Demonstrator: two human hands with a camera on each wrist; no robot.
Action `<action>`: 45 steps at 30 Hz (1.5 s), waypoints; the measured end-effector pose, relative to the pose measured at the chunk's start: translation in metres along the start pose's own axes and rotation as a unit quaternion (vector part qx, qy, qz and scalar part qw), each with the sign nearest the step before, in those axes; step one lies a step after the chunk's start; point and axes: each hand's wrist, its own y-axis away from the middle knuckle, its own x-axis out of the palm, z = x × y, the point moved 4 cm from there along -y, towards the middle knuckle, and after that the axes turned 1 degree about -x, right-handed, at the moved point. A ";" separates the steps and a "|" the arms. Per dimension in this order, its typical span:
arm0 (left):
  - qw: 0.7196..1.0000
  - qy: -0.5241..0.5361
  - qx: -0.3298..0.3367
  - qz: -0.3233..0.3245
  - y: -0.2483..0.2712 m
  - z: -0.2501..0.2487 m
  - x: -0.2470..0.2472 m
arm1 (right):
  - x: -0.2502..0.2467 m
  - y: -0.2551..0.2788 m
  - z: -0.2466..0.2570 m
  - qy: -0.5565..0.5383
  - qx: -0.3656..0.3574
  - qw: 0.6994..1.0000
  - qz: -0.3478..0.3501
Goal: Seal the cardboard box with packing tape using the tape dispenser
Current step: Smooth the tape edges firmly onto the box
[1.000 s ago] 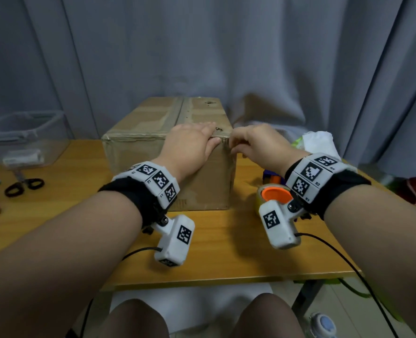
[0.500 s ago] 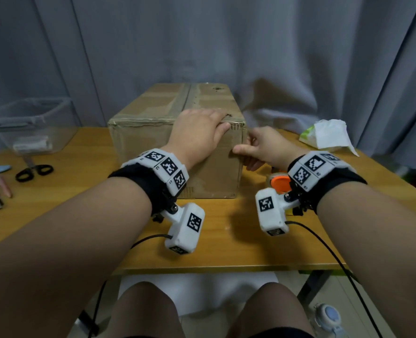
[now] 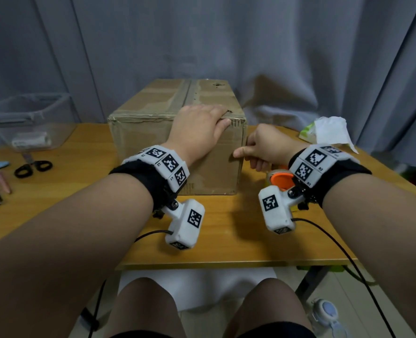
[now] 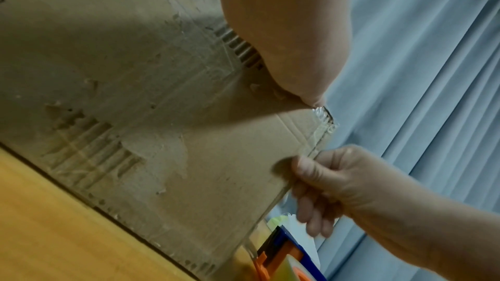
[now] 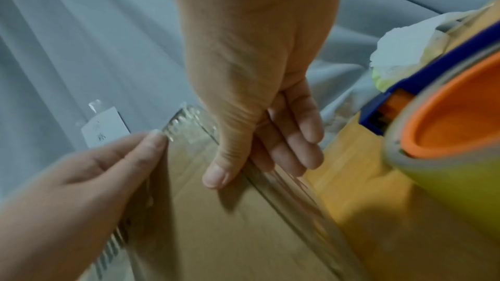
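Leftmost, well left of the cardboard box [image 3: 177, 132]: clear plastic bin [image 3: 29, 120] at the table's [image 3: 226, 240] far left edge, something pale inside, too dim to name. Black-handled scissors [image 3: 32, 167] just in front of the bin. A pink pen-like item [image 3: 4, 180] and the corner of a white pad at the frame edge, left of the scissors.

Box sits mid-table, closed, long axis running away from the viewer, near end face toward the person. Top seam shows a strip of tape down the middle. Surface paper on the near face is torn in patches; clear tape glints along its right vertical edge in the wrist views.

Left hand [image 3: 197, 132] lies on the box's near top edge, toward the right corner; fingers extended flat over the top, thumb down on the near face. Pressing, not gripping.

Right hand [image 3: 265, 147] at the box's right near vertical edge, about mid-height. Thumb [image 5: 216, 170] flat on the near face, fingers [image 5: 295, 136] wrapped round the corner onto the side face; the edge is pinched between them.

Tape dispenser [image 3: 281, 180] stands on the table just right of the box, under the right wrist, untouched: blue frame, orange hub, yellowish roll.

Farther right of the box: crumpled white tissue [image 3: 333, 132] over something green. Grey curtain [image 3: 226, 45] behind everything.
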 end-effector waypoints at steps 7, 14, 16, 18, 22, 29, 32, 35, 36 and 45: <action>1.000 -0.005 -0.004 0.010 0.000 0.000 -0.001 | -0.012 0.000 0.007 0.003 -0.020 0.998 -0.056; 1.000 -0.004 -0.003 0.010 0.001 -0.001 -0.003 | 0.010 0.004 -0.004 0.057 0.003 0.998 -0.025; 1.000 -0.003 -0.004 0.008 0.001 -0.001 -0.002 | 0.011 0.006 -0.002 0.067 -0.002 0.997 -0.022; 1.000 -0.004 -0.005 0.006 0.001 -0.001 -0.002 | 0.015 0.007 -0.004 0.069 0.001 0.997 -0.025; 1.000 -0.003 -0.005 0.009 0.001 -0.001 -0.002 | 0.016 0.005 -0.009 0.017 0.014 1.000 -0.018; 1.000 -0.001 0.002 0.004 0.000 -0.003 -0.006 | -0.029 -0.007 0.018 -0.018 -0.095 0.985 -0.140; 0.999 -0.033 -0.004 0.011 -0.004 -0.007 -0.006 | -0.016 -0.013 0.028 0.065 -0.140 0.981 -0.117; 0.999 -0.030 -0.006 0.009 -0.003 -0.003 -0.005 | -0.005 -0.010 0.031 0.060 -0.132 0.980 -0.139; 1.000 -0.027 0.001 0.006 0.000 0.000 -0.006 | -0.004 -0.010 0.029 0.056 -0.131 0.978 -0.154; 0.997 -0.039 -0.055 -0.037 0.054 0.099 -0.024 | 0.002 -0.006 0.023 0.039 -0.094 0.964 -0.247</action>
